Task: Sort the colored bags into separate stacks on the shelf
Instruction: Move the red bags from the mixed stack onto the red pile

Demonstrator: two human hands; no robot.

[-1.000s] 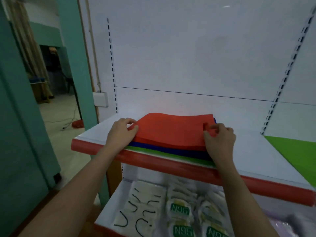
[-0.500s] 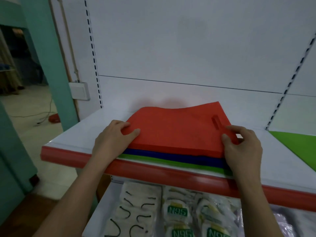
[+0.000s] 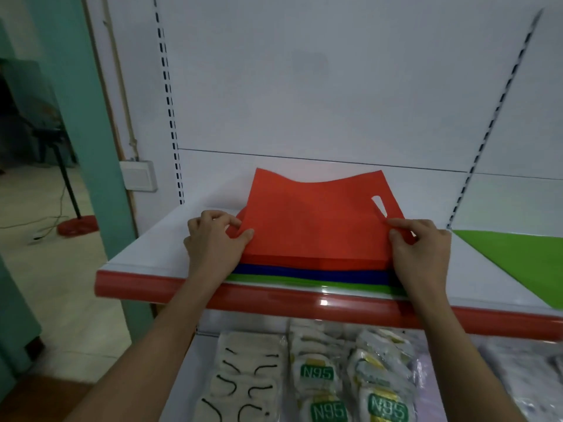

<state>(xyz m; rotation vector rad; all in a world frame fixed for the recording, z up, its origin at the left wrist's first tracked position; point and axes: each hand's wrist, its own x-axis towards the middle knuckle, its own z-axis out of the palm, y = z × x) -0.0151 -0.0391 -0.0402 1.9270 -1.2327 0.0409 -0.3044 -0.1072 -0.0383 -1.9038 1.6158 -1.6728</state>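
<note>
- White shelf with red front lip sat against a white slotted back panel; teal wall and a tiled floor at left.
- Stack of bags lay at the shelf's front edge between both hands: red bags on top, blue bags under them, green bags at the bottom.
- Top red bag was lifted at its far edge, handle cutout at right.
- Left hand pinched the red bag's left corner, thumb on top.
- Right hand pinched its right edge by the cutout.
- Separate green bag lay flat at right, apart from the stack.
- N95 mask packs filled the lower shelf.
- Wall switch box at left.
</note>
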